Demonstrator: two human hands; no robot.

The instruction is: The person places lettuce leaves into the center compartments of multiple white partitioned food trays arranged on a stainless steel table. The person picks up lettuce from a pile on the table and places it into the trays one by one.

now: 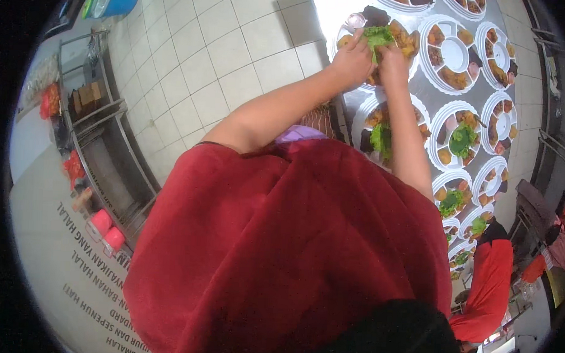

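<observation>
Both hands are over a round white divided plate (334,49) at the near left edge of the metal table. My left hand (356,61) has its fingers closed at the near left side of a green lettuce leaf (379,35). Close beside it, my right hand (393,61) is bent down with its fingertips closed on the leaf's near edge. The leaf lies in the middle of the plate, among yellow-brown food (407,39), a dark piece (376,16) and a small pink-lidded cup (356,20). My hands partly hide the plate's near side.
Similar filled plates (425,52) stand in rows across the metal table (326,5); several nearer ones hold lettuce (463,139). A person in red (487,289) is at the table's lower right. Metal racks (118,164) stand left, and a blue tub (122,4) sits far left.
</observation>
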